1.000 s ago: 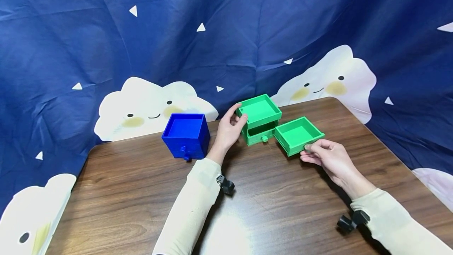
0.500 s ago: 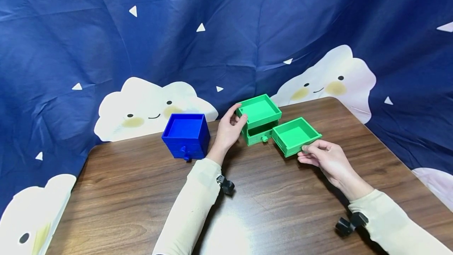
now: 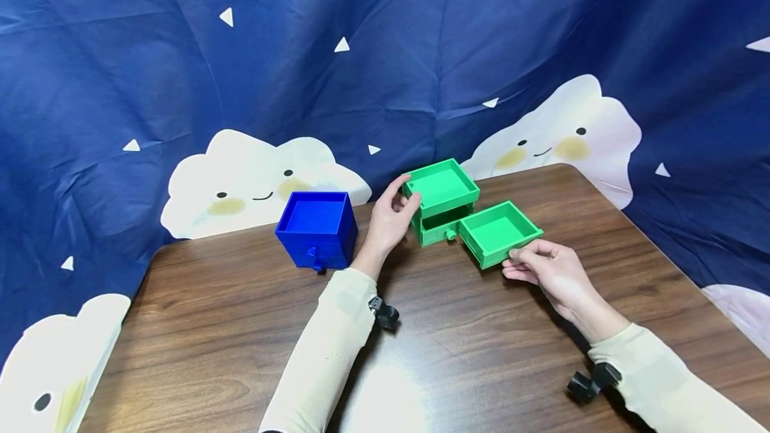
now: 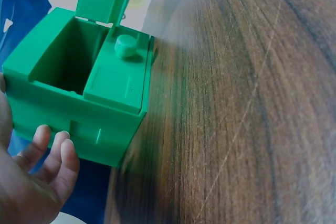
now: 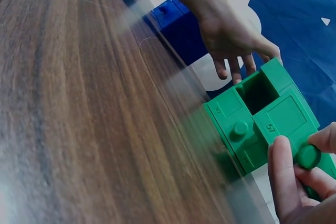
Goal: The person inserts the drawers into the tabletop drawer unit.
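A green mini drawer cabinet (image 3: 446, 204) stands on the table, with an open tray on top. Its upper slot is vacant, and below that sits a closed drawer with a round knob (image 5: 240, 129). My left hand (image 3: 388, 222) grips the cabinet's left side, thumb and index finger at the top edge, other fingers along the side wall (image 4: 89, 135). Right of the cabinet, my right hand (image 3: 559, 279) pinches the round knob (image 5: 308, 156) of a pulled-out green drawer (image 3: 496, 256). That drawer has a bare inside, and its left corner is close to the lower knob; contact cannot be told.
A blue cabinet (image 3: 327, 249) of similar shape stands left of my left forearm, its knobs facing me. The wooden table (image 3: 240, 339) has its back edge against a dark blue curtain (image 3: 385, 72) printed with clouds.
My right hand has brought the green drawer slightly left and toward me, nearer the cabinet's front. The left hand and the cabinet stay put.
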`<state>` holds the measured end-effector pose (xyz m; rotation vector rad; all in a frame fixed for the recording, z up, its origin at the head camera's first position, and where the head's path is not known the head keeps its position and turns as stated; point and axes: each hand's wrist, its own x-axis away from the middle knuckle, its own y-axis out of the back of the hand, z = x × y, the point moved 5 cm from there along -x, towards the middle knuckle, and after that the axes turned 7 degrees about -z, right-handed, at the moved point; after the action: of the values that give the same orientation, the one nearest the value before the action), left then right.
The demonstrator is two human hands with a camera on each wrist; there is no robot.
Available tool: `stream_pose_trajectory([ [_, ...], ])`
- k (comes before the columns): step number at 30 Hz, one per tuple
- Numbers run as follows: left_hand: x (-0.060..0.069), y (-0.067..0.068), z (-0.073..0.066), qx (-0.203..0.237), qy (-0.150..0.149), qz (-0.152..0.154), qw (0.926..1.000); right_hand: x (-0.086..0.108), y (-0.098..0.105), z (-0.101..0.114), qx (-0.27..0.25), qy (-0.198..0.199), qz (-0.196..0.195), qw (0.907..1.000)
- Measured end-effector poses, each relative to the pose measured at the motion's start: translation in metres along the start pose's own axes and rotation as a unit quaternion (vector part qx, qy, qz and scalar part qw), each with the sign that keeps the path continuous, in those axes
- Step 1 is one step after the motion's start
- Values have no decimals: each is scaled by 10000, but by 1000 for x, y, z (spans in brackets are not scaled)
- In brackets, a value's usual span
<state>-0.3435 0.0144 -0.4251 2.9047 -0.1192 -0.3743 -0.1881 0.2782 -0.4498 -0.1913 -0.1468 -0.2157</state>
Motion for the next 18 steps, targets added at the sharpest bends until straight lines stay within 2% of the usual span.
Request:
stream_pose_trajectory([
  [18, 1, 0, 0, 78, 25, 1, 10000, 2, -16, -2, 24, 16, -4, 10000],
])
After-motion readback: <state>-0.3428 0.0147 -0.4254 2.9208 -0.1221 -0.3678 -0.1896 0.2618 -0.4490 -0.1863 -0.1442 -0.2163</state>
